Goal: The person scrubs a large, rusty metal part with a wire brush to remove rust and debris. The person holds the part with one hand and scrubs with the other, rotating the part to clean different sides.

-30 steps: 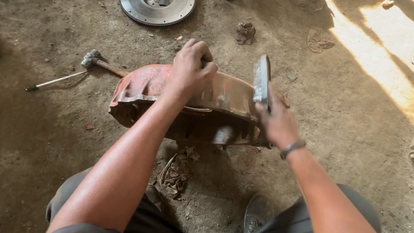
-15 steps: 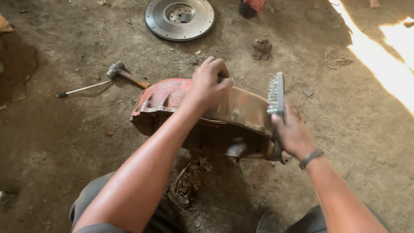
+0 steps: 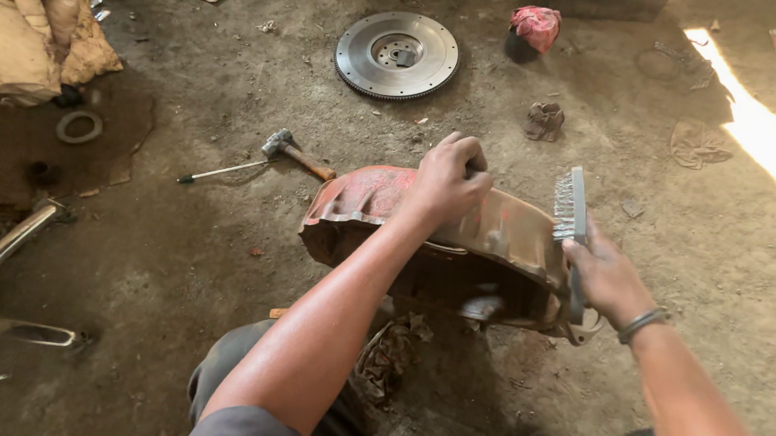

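The left hand [image 3: 448, 178] grips the rusty red metal cover [image 3: 424, 235]. The right hand [image 3: 605, 282] holds a wire brush [image 3: 571, 206] just beside it.

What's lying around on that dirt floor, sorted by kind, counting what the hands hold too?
Rusty red metal housing, under the left hand: 1
Wire brush, in the right hand: 1
Toothed metal wheel: 1
Hammer: 1
Thin metal rod: 1
Rubber ring: 1
Rags: 2
Total: 8

Dirt floor [image 3: 168, 274]: red housing [image 3: 380, 203] ctr, flywheel [image 3: 397, 55] 12 o'clock, hammer [image 3: 295, 154] 10, ring [image 3: 79, 126] 9, rag [image 3: 543, 120] 1.
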